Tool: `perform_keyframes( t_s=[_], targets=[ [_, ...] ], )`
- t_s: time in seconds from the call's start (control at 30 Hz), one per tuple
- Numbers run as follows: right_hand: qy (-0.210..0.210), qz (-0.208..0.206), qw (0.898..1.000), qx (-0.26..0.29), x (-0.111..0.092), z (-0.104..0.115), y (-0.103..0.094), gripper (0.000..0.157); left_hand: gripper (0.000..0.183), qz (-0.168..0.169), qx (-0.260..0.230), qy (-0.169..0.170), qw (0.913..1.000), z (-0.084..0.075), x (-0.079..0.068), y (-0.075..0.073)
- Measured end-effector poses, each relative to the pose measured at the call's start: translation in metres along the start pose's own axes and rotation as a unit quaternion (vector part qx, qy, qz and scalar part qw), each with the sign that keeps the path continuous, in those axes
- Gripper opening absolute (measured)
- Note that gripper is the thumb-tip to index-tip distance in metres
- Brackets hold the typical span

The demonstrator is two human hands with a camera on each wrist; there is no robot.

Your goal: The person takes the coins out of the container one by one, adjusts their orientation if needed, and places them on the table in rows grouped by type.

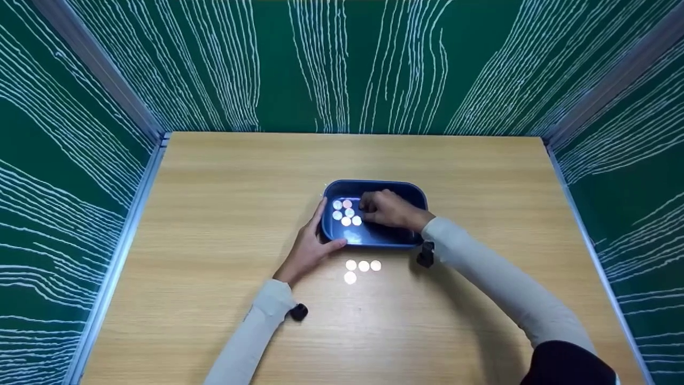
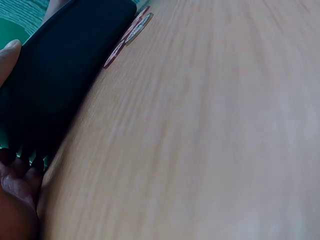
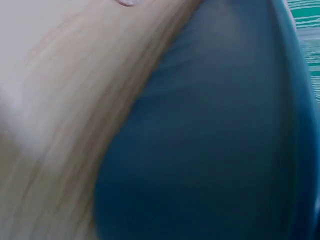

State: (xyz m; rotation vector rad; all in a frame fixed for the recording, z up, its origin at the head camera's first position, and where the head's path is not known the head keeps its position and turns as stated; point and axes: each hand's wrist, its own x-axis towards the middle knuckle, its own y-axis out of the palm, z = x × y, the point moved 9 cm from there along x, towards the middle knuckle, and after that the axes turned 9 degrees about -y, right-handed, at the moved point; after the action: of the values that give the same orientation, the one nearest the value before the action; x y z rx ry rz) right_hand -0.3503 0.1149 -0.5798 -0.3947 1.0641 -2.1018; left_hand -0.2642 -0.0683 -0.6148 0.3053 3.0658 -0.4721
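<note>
A dark blue rectangular tray stands on the table. My left hand grips its near left corner, the thumb on the front rim and the fingers along the left wall. In the left wrist view, the thumb rests on the rim. Inside the tray, several round coins lie flat at the left. My right hand reaches in over the right wall, fingers bent downward just right of the coins; I cannot tell whether they pinch one. More coins lie on the table in front of the tray.
The wooden table is enclosed by green panels with white wavy lines at the back and sides. Metal rails run along its side edges. In the right wrist view, the tray's outer wall fills much of the frame.
</note>
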Motion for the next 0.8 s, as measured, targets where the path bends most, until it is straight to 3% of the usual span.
perform_keyframes(
  t_s=[0.27, 0.47, 0.63, 0.73, 0.8],
  targets=[
    [-0.032, -0.032, 0.999, 0.0, 0.001, 0.005, 0.001, 0.018, 0.113, 0.0, 0.002, 0.002, 1.0, -0.002, 0.0, -0.001],
    [-0.03, -0.043, 0.999, 0.008, 0.002, 0.007, 0.004, 0.027, 0.112, -0.004, 0.007, 0.006, 0.9999, -0.002, 0.0, -0.001],
    [-0.074, -0.067, 0.995, 0.004, 0.003, 0.01, 0.008, 0.022, 0.113, -0.01, 0.002, 0.012, 0.9999, -0.002, 0.0, -0.001],
    [-0.077, -0.059, 0.995, 0.006, 0.003, 0.012, 0.009, 0.016, 0.114, -0.012, -0.004, 0.017, 0.9998, -0.002, 0.0, -0.001],
    [-0.058, -0.038, 0.998, 0.006, 0.002, 0.017, 0.009, 0.015, 0.114, -0.012, -0.007, 0.018, 0.9997, -0.001, 0.001, -0.001]
  ],
)
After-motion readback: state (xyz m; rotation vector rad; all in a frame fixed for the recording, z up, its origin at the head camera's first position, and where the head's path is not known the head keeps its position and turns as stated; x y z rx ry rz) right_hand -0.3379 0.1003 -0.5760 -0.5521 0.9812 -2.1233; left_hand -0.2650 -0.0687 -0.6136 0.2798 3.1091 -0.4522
